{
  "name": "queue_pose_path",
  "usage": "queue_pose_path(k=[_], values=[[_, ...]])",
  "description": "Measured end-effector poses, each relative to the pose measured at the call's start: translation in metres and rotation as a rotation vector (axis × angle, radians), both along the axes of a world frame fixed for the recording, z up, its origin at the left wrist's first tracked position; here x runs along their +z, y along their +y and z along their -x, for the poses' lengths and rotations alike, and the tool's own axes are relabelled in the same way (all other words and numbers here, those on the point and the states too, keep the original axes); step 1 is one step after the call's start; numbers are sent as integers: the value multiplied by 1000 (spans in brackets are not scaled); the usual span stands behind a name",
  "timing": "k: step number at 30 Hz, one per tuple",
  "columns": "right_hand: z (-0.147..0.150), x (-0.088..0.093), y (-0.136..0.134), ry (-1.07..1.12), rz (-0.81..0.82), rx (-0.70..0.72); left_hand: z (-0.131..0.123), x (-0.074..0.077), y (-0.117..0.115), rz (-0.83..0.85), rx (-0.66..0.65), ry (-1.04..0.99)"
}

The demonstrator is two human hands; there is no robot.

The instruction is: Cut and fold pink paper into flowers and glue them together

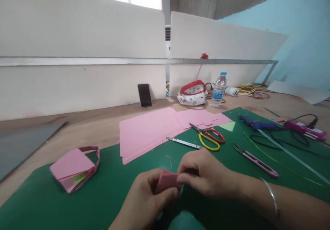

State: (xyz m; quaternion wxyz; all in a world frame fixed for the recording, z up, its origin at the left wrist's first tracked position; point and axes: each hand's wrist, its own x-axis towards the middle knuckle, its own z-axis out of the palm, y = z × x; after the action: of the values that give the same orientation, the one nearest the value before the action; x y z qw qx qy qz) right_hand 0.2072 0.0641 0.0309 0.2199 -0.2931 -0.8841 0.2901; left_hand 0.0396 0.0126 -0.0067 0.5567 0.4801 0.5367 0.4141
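Observation:
Between my two hands is a small folded piece of pink paper point(166, 181), held just above the green cutting mat point(110, 195). My left hand point(152, 192) grips it with the thumb in front and the fingers behind. My right hand point(203, 173) pinches its right edge between thumb and fingertips. Beyond my hands lie a slim metal craft knife point(184, 142) and scissors point(207, 135) with one red and one yellow handle. A folded pink paper bag point(73, 168) with a strap sits at the left of the mat, some green showing inside.
Pink paper sheets point(146, 130) lie behind my hands. To the right are a pink-handled tool point(257, 161), a blue glue gun point(257, 124) with its glue stick and a magenta power strip point(306, 130). Farther back stand a phone point(144, 95), a pouch point(192, 94) and a water bottle point(218, 91).

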Motion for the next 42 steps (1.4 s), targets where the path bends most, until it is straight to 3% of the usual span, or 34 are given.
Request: queue_pose_path(k=[3, 11, 19, 25, 29, 34, 39, 42], values=[[-3, 2, 0, 43, -31, 4, 1, -3, 2, -44, 11, 30], [-4, -3, 12, 51, 53, -134, 8, 18, 4, -102, 290, 66], [-3, -2, 11, 77, 166, -138, 5, 13, 0, -118, 283, 64], [-3, -2, 14, 122, 349, -159, 6, 10, 1, -128, 307, 41], [-3, -3, 16, 218, 524, -152, 7, 14, -1, -75, 259, -27], [-3, -5, 18, 453, 798, -112, 4, 14, 1, 109, 23, -447], [0, -7, 13, 425, 897, -10, 0, 8, -6, 367, -168, -598], [1, -6, 10, 363, 841, -7, 3, 6, -9, 401, -175, -679]])
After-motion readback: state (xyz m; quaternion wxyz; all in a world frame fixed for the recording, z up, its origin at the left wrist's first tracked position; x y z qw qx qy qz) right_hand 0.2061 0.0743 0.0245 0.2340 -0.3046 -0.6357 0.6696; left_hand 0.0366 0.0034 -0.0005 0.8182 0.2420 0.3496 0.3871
